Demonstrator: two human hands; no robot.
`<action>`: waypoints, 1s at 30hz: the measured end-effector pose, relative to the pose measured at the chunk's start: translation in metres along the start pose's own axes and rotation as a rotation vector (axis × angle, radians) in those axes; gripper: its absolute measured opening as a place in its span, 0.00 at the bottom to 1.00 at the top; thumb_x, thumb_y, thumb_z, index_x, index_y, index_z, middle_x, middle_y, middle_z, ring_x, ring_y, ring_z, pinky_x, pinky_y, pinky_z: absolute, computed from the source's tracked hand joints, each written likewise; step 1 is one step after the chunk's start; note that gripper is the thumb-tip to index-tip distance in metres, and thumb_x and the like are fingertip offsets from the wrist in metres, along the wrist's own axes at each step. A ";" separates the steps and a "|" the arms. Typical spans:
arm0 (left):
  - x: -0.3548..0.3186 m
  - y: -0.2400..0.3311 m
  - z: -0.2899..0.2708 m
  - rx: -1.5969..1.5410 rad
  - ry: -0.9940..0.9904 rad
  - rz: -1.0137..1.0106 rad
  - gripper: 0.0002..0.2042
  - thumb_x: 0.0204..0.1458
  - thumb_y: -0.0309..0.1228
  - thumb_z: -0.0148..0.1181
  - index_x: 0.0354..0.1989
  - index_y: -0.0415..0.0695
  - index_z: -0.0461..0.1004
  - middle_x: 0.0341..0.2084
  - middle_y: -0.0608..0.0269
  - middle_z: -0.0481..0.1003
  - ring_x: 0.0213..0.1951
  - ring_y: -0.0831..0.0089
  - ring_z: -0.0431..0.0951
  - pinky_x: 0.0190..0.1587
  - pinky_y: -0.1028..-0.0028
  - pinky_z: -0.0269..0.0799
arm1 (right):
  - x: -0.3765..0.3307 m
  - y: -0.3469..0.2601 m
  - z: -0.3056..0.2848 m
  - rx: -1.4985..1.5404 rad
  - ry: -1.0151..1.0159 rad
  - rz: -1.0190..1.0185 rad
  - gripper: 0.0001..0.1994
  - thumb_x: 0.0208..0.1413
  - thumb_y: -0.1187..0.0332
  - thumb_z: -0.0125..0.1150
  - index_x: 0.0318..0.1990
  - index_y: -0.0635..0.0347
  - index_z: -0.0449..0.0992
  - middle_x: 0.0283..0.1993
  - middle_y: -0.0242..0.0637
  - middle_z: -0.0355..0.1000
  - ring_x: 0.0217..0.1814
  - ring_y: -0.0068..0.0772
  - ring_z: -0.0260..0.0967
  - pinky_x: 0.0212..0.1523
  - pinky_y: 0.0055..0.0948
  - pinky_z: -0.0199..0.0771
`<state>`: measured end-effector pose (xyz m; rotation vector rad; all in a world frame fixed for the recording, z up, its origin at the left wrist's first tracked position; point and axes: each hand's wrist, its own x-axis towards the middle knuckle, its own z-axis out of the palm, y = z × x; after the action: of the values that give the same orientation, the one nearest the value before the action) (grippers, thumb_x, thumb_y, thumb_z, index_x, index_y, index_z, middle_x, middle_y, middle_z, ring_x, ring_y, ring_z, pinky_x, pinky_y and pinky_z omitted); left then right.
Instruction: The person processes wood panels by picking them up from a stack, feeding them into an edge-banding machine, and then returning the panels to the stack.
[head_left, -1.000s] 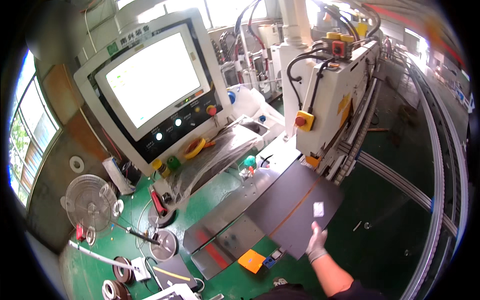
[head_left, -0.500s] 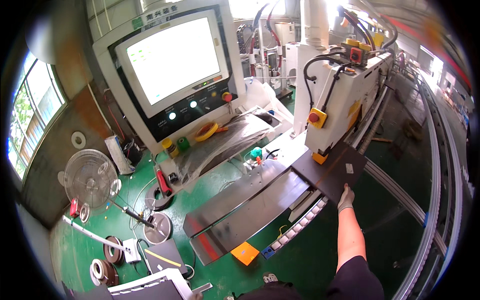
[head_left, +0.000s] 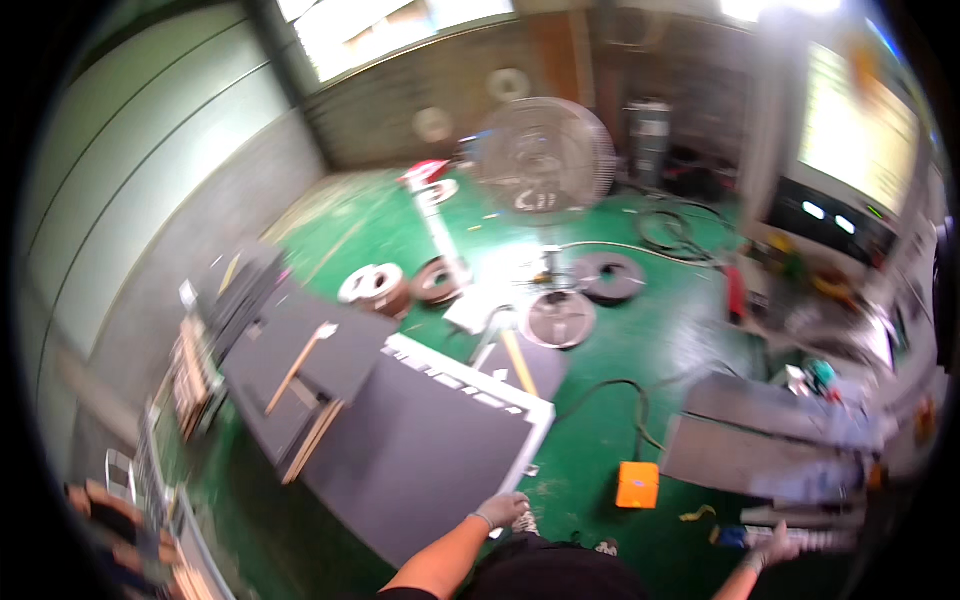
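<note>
My left hand [head_left: 503,510], in a pale glove, is at the near right edge of a large dark grey panel [head_left: 430,460] on a white-edged stand. Its fingers are smeared by motion, and I cannot tell whether it touches the panel. Low on the right, my right hand [head_left: 776,549], also gloved, hovers by a strip of white rollers [head_left: 815,540], thumb apart from the fingers and no object visible in it. Beyond it lies a grey metal infeed table [head_left: 765,455]. Smaller dark panels [head_left: 335,350] with a wooden strip [head_left: 297,370] rest on the large panel's far left.
An orange box [head_left: 638,485] with a cable sits on the green floor between the stand and the machine. Farther off stand a fan [head_left: 543,160], brown edging rolls [head_left: 375,288] and a round base [head_left: 557,319]. A lit control screen [head_left: 860,125] is at right.
The view has swung left, from the machine to the panel stack. My right hand has come away from the dark panel at the machine. My left hand has come into clear view.
</note>
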<state>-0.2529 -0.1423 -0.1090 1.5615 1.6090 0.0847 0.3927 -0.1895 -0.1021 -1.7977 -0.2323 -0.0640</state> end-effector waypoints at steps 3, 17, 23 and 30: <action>-0.023 -0.098 -0.050 -0.131 0.624 -0.139 0.17 0.51 0.39 0.46 0.25 0.39 0.76 0.25 0.42 0.74 0.31 0.46 0.77 0.37 0.53 0.71 | -0.005 0.017 0.010 -0.237 -0.031 -0.069 0.23 0.50 0.63 0.69 0.49 0.73 0.74 0.48 0.56 0.76 0.45 0.47 0.76 0.50 0.41 0.76; -0.164 -0.374 -0.288 -0.350 1.662 -0.586 0.17 0.57 0.41 0.53 0.45 0.40 0.76 0.45 0.47 0.77 0.50 0.48 0.76 0.54 0.61 0.70 | -0.236 -0.127 0.180 -0.565 -1.288 -0.208 0.24 0.55 0.61 0.65 0.55 0.68 0.71 0.52 0.49 0.73 0.50 0.41 0.72 0.53 0.40 0.74; -0.186 -0.408 -0.373 -0.100 1.088 -1.140 0.32 0.56 0.44 0.54 0.68 0.48 0.59 0.69 0.57 0.55 0.69 0.58 0.54 0.67 0.57 0.56 | -0.277 -0.153 0.170 -0.840 -1.557 -0.206 0.25 0.57 0.60 0.63 0.58 0.66 0.69 0.53 0.46 0.72 0.53 0.38 0.70 0.54 0.40 0.72; -0.189 -0.410 -0.419 0.100 0.876 -1.188 0.32 0.57 0.51 0.51 0.69 0.52 0.59 0.69 0.62 0.57 0.68 0.58 0.56 0.67 0.56 0.55 | -0.252 -0.137 0.120 -1.010 -1.598 0.026 0.25 0.59 0.59 0.60 0.61 0.63 0.67 0.55 0.43 0.71 0.55 0.35 0.68 0.56 0.39 0.71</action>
<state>-0.8567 -0.1778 0.0081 0.3639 3.0142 0.0328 0.1101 -0.0745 -0.0420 -2.4089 -1.4914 1.5597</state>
